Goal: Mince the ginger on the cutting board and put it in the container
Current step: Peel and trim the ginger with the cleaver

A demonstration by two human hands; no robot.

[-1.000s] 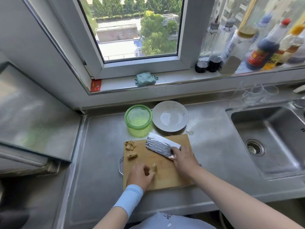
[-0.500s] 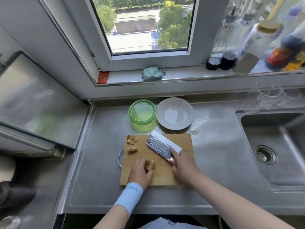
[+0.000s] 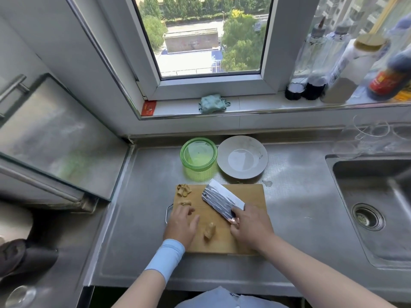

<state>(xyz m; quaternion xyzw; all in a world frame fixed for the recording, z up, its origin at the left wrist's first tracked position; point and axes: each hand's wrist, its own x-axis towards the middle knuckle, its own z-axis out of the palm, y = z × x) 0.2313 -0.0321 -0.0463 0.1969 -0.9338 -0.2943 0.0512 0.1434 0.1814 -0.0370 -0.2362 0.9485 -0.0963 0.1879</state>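
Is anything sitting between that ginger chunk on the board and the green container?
Yes: the cleaver, gripped by the right hand, lies flat on the cutting board, roughly between the ginger chunk and the green container. Nothing else visible does.

Free to pass: bare steel counter (image 3: 300, 203) between wooden cutting board (image 3: 249, 194) and steel sink (image 3: 378, 218). Blocked behind the board: round green plastic container (image 3: 198, 174) and grey round plate (image 3: 242, 156), just beside each other.

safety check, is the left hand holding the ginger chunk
No, the left hand rests on the cutting board, ginger chunk free beside it.
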